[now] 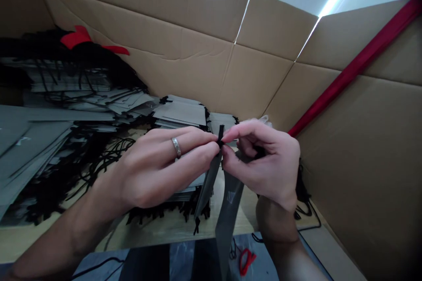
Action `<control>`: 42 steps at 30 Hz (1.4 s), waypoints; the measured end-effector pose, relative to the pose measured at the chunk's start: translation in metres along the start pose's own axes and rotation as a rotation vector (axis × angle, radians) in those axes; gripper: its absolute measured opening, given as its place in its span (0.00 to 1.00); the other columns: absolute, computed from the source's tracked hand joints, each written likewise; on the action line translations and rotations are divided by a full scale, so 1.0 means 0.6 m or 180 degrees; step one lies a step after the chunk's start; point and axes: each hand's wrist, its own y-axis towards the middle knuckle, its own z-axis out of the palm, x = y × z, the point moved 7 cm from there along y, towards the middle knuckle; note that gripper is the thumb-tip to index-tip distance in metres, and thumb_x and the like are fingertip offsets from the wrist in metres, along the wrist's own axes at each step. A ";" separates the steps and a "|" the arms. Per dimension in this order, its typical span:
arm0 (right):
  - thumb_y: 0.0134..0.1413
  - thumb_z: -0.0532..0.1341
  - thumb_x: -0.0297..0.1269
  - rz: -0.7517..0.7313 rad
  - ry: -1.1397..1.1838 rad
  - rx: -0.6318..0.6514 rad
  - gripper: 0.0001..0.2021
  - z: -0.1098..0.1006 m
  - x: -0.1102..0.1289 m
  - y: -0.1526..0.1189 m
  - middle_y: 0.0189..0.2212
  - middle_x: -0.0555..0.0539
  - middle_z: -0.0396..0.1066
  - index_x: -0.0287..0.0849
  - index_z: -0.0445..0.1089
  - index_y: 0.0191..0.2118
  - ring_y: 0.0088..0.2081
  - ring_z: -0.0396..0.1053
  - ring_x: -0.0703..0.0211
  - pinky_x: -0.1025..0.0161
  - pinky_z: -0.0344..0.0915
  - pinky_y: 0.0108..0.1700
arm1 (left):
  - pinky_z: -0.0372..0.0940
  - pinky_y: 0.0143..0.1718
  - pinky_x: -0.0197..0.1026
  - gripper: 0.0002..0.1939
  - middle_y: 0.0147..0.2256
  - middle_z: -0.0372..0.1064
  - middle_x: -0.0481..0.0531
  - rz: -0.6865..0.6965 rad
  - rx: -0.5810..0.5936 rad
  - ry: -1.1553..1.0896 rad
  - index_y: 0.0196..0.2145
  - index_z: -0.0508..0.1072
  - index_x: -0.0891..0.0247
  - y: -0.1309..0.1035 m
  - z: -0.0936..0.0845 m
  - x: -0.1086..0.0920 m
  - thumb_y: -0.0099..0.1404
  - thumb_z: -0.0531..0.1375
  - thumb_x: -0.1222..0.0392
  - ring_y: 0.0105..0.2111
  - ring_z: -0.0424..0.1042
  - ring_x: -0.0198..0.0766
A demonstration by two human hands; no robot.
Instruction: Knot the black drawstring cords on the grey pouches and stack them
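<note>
My left hand [171, 164], wearing a ring, pinches a short black cord [221, 134] between thumb and fingers. From the other side, the thumb and forefinger of my right hand [263, 153] close on the same cord. Directly below the fingertips hangs a grey sheet-like piece [208, 180], seen nearly edge-on, with a small black knot at its lower end. A second grey strip [227, 202] with a pale mark drops beneath my right hand. Whether the two grey parts belong to one item, I cannot tell. Fingers hide part of the cord.
Stacks of flat grey pieces [181, 112] with black cord ends stand behind my hands. Larger piles [42, 140] fill the left side, topped by a red strip [77, 38]. Cardboard walls [184, 48] enclose the table. A dark red band [356, 68] crosses the right wall. Red cord [245, 262] lies below.
</note>
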 end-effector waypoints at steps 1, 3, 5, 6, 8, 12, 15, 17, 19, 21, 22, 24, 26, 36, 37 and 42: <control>0.57 0.72 0.26 -0.0137 -0.0187 0.0004 0.10 -0.001 0.006 -0.002 0.23 0.58 0.63 0.47 0.82 0.42 0.23 0.56 0.67 0.65 0.61 0.26 | 0.83 0.37 0.42 0.07 0.43 0.87 0.51 -0.0008 0.0020 -0.0005 0.50 0.80 0.58 0.001 -0.001 -0.002 0.77 0.67 0.67 0.40 0.88 0.43; 0.61 0.71 0.27 -0.0413 -0.0574 0.0036 0.09 0.000 0.016 -0.006 0.25 0.56 0.70 0.48 0.81 0.44 0.23 0.58 0.66 0.64 0.65 0.29 | 0.84 0.38 0.43 0.06 0.41 0.86 0.50 -0.0066 0.0068 0.0038 0.48 0.78 0.56 0.004 0.000 -0.008 0.79 0.64 0.67 0.41 0.88 0.45; 0.64 0.70 0.27 -0.0623 -0.0889 0.0058 0.08 0.002 0.021 -0.009 0.30 0.53 0.78 0.47 0.80 0.45 0.24 0.62 0.66 0.64 0.69 0.31 | 0.85 0.42 0.43 0.07 0.41 0.86 0.51 -0.0120 0.0154 0.0170 0.45 0.76 0.57 0.005 0.004 -0.015 0.79 0.63 0.69 0.43 0.89 0.45; 0.65 0.70 0.27 -0.0697 -0.0980 0.0067 0.08 0.004 0.022 -0.010 0.33 0.52 0.81 0.47 0.80 0.45 0.25 0.63 0.66 0.64 0.70 0.33 | 0.86 0.45 0.44 0.07 0.42 0.87 0.52 -0.0162 0.0185 0.0257 0.44 0.75 0.58 0.004 0.006 -0.018 0.79 0.63 0.70 0.45 0.89 0.46; 0.65 0.70 0.25 -0.0782 -0.0997 0.0072 0.08 0.006 0.021 -0.010 0.36 0.52 0.83 0.46 0.79 0.45 0.26 0.64 0.67 0.65 0.72 0.35 | 0.87 0.48 0.45 0.07 0.44 0.87 0.54 -0.0137 0.0162 0.0324 0.44 0.75 0.60 0.002 0.008 -0.024 0.78 0.65 0.72 0.47 0.90 0.47; 0.60 0.70 0.22 -0.0743 -0.0451 0.0024 0.10 0.001 0.016 -0.004 0.36 0.55 0.83 0.45 0.78 0.44 0.25 0.59 0.70 0.66 0.69 0.33 | 0.86 0.49 0.41 0.07 0.48 0.88 0.58 -0.0161 -0.0072 0.0185 0.48 0.80 0.63 -0.003 0.001 -0.018 0.75 0.71 0.69 0.45 0.90 0.45; 0.55 0.70 0.22 -0.0470 0.0050 -0.0044 0.12 -0.003 0.006 -0.001 0.28 0.58 0.72 0.46 0.79 0.41 0.25 0.57 0.70 0.66 0.62 0.29 | 0.85 0.44 0.34 0.08 0.44 0.90 0.53 -0.0292 -0.0189 -0.0030 0.45 0.83 0.61 0.004 -0.003 -0.005 0.71 0.75 0.67 0.38 0.89 0.38; 0.53 0.71 0.22 -0.0248 0.0358 -0.0077 0.13 -0.004 -0.001 -0.001 0.24 0.59 0.62 0.48 0.80 0.40 0.24 0.54 0.69 0.65 0.57 0.27 | 0.84 0.39 0.31 0.08 0.40 0.89 0.48 -0.0584 -0.0313 -0.0302 0.41 0.82 0.59 0.010 -0.003 0.009 0.69 0.75 0.68 0.33 0.88 0.34; 0.52 0.71 0.22 -0.0097 0.0605 -0.0059 0.13 -0.002 -0.008 -0.001 0.23 0.60 0.57 0.48 0.80 0.40 0.23 0.51 0.69 0.64 0.54 0.25 | 0.82 0.35 0.31 0.08 0.36 0.88 0.45 -0.0774 -0.0563 -0.0762 0.38 0.82 0.58 0.014 -0.001 0.020 0.67 0.75 0.68 0.32 0.87 0.33; 0.53 0.71 0.22 -0.0037 0.0667 -0.0054 0.13 -0.001 -0.011 -0.001 0.22 0.60 0.58 0.49 0.80 0.39 0.23 0.51 0.68 0.64 0.53 0.25 | 0.82 0.37 0.32 0.08 0.36 0.88 0.46 -0.0887 -0.0670 -0.1057 0.38 0.82 0.58 0.013 0.005 0.027 0.67 0.74 0.69 0.34 0.88 0.35; 0.53 0.71 0.22 -0.0039 0.0606 -0.0089 0.12 -0.002 -0.011 0.000 0.22 0.60 0.60 0.49 0.80 0.39 0.23 0.52 0.69 0.64 0.53 0.25 | 0.83 0.38 0.33 0.08 0.37 0.88 0.47 -0.0877 -0.0650 -0.0998 0.39 0.83 0.58 0.012 0.007 0.027 0.68 0.74 0.70 0.35 0.89 0.36; 0.54 0.71 0.22 -0.0109 0.0372 -0.0174 0.13 -0.006 -0.009 0.000 0.24 0.59 0.66 0.48 0.80 0.40 0.24 0.54 0.69 0.64 0.55 0.26 | 0.84 0.43 0.35 0.09 0.41 0.89 0.51 -0.0644 -0.0475 -0.0519 0.43 0.84 0.59 0.008 0.010 0.016 0.69 0.75 0.70 0.38 0.90 0.38; 0.55 0.71 0.22 -0.0246 0.0150 -0.0194 0.13 -0.007 -0.003 -0.001 0.28 0.58 0.73 0.47 0.80 0.41 0.25 0.56 0.70 0.65 0.57 0.27 | 0.85 0.46 0.36 0.09 0.45 0.89 0.55 -0.0346 -0.0295 0.0035 0.46 0.84 0.62 0.001 0.010 -0.001 0.70 0.76 0.68 0.41 0.90 0.41; 0.55 0.70 0.20 -0.0646 0.0464 -0.0181 0.11 -0.005 0.014 0.005 0.38 0.53 0.80 0.45 0.79 0.39 0.24 0.54 0.71 0.63 0.55 0.25 | 0.84 0.38 0.37 0.08 0.42 0.89 0.48 -0.0955 -0.0432 -0.0443 0.42 0.82 0.56 0.006 0.009 0.005 0.70 0.73 0.67 0.35 0.88 0.37; 0.54 0.70 0.20 -0.0613 0.0608 -0.0156 0.12 -0.004 0.010 0.006 0.38 0.53 0.79 0.45 0.79 0.39 0.24 0.53 0.71 0.63 0.55 0.25 | 0.83 0.37 0.37 0.09 0.40 0.88 0.47 -0.1024 -0.0542 -0.0724 0.41 0.82 0.56 0.006 0.011 0.012 0.68 0.73 0.68 0.35 0.88 0.37; 0.52 0.70 0.20 -0.0494 0.0954 -0.0104 0.14 0.001 -0.004 0.008 0.39 0.54 0.79 0.46 0.79 0.40 0.23 0.52 0.73 0.64 0.58 0.26 | 0.82 0.36 0.36 0.12 0.37 0.88 0.48 -0.1021 -0.0744 -0.2038 0.40 0.83 0.59 0.005 0.030 0.046 0.63 0.73 0.75 0.33 0.87 0.37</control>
